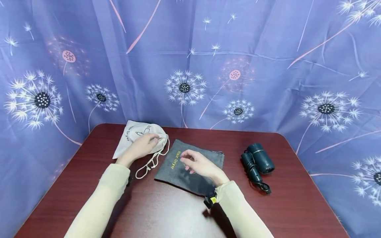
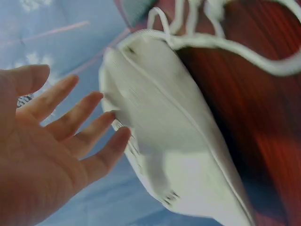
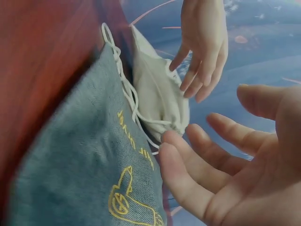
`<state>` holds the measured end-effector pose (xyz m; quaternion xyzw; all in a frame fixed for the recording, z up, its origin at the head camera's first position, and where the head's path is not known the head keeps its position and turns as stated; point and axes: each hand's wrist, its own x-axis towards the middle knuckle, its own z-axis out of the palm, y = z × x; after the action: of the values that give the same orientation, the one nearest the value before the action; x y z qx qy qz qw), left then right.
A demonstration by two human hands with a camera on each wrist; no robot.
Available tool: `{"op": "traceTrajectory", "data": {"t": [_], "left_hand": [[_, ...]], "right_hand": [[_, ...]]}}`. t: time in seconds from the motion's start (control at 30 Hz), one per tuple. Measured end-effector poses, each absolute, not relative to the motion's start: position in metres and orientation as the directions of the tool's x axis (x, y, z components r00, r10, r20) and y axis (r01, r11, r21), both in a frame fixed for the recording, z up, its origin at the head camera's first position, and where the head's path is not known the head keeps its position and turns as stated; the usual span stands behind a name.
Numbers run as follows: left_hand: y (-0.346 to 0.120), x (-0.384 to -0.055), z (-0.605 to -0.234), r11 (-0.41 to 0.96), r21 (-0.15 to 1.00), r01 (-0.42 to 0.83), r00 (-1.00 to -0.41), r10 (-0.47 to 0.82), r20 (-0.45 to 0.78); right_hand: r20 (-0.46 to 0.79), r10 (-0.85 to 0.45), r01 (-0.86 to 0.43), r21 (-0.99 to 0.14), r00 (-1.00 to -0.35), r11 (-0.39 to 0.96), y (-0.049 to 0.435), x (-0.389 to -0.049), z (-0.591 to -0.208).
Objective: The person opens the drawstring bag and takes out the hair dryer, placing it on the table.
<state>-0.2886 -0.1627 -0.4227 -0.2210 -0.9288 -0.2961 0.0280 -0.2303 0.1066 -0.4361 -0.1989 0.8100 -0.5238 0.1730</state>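
A white drawstring bag [image 1: 134, 137] lies at the table's far left, its cord [image 1: 150, 163] trailing toward me. My left hand [image 1: 142, 145] hovers over it with fingers straight, just apart from the white bag [image 2: 174, 141]. A grey pouch [image 1: 184, 172] printed "Hair Dryer" lies flat in the middle. My right hand [image 1: 199, 164] hangs over it, fingers loosely curved and holding nothing; the right wrist view shows the grey pouch [image 3: 80, 174] below my palm and the left hand [image 3: 202, 52] beyond. A dark folded hair dryer [image 1: 257, 160] with coiled cord lies at the right.
The dark red table [image 1: 166, 211] has rounded far corners. A blue dandelion-print curtain [image 1: 190, 66] closes off the back and both sides. Bare tabletop lies between me and the pouches.
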Motion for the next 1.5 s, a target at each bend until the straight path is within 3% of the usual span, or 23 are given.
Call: {"op": "traceTrajectory", "data": {"t": [0.27, 0.5, 0.63, 0.87, 1.03, 1.27, 1.5], "left_hand": [[-0.203, -0.305, -0.424, 0.833, 0.494, 0.25, -0.966, 0.18, 0.186], [-0.226, -0.319, -0.419, 0.837, 0.545, -0.042, -0.996, 0.007, -0.088], [-0.234, -0.326, -0.418, 0.812, 0.571, -0.121, -0.982, -0.012, -0.19], [-0.245, -0.336, -0.432, 0.797, 0.598, -0.09, -0.977, 0.045, -0.207], [-0.246, -0.341, -0.441, 0.772, 0.631, -0.075, -0.98, 0.059, -0.188], [-0.247, -0.34, -0.445, 0.784, 0.62, -0.041, -0.982, 0.084, -0.171], [-0.243, -0.341, -0.443, 0.804, 0.595, -0.008, -0.985, 0.097, -0.144]], "right_hand": [[-0.181, -0.424, 0.104, -0.974, -0.887, 0.199, 0.08, -0.283, -0.438], [-0.245, -0.394, 0.184, -0.965, -0.886, 0.187, 0.043, -0.33, -0.44], [-0.267, -0.374, 0.218, -0.961, -0.888, 0.169, 0.025, -0.344, -0.437], [-0.312, -0.35, 0.262, -0.947, -0.883, 0.183, 0.006, -0.35, -0.444], [-0.28, -0.359, 0.246, -0.959, -0.89, 0.138, -0.004, -0.35, -0.46], [-0.196, -0.24, 0.113, -0.941, -0.951, 0.319, -0.018, -0.345, -0.479], [-0.214, -0.187, 0.15, -0.94, -0.959, 0.306, -0.02, -0.345, -0.479]]}}
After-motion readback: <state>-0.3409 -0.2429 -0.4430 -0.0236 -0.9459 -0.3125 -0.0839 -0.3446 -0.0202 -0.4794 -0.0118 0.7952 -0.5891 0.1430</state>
